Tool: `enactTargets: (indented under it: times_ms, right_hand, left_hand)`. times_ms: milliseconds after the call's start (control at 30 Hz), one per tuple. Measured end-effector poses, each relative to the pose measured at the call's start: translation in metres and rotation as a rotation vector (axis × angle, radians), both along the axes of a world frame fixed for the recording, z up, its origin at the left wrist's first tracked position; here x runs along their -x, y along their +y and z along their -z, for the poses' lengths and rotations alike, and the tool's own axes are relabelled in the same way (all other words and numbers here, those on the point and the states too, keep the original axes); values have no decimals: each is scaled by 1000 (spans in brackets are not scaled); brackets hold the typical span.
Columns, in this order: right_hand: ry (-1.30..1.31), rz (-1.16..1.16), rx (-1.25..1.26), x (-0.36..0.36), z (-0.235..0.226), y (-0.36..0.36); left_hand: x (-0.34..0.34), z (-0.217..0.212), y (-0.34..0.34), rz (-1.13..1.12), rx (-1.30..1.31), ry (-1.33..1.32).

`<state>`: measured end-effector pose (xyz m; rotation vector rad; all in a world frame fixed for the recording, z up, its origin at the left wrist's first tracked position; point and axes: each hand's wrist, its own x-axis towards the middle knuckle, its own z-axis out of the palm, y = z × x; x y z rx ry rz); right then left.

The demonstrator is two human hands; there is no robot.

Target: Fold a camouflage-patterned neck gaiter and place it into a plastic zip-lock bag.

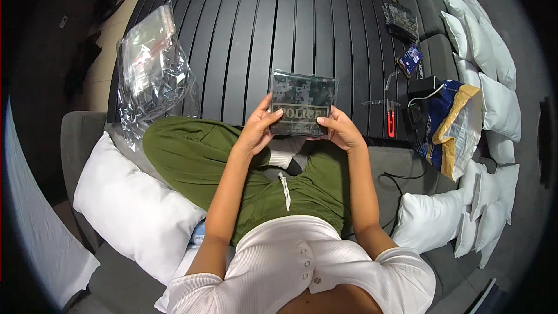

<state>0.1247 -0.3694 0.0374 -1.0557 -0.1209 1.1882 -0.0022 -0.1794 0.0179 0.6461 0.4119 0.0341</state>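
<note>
A flat camouflage-patterned item in a clear plastic sleeve is held up over my lap, at the near edge of the table. It has a printed band across its lower part. My left hand grips its lower left side, thumb on the front. On the lower right side, my right hand pinches it the same way. The fingers behind the item are mostly hidden. Clear sleeve plastic reaches past the item at its upper and right edges.
Clear plastic bags lie piled on the slatted black table at left. Along its right side are camouflage packets, a blue printed packet, a red-handled tool, a black box and a blue-and-yellow sack. White pillows surround me.
</note>
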Motion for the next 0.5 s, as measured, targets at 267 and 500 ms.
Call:
enactTargets:
  times_ms: [267,500]
  right_hand:
    - [-49,122,-22,-3,2,0]
    - [-122,382,-139,-12,5,-10]
  left_hand:
    - [-26,2,-13,-83,186,-127]
    - [-63,-1,-36,-161,439,-200]
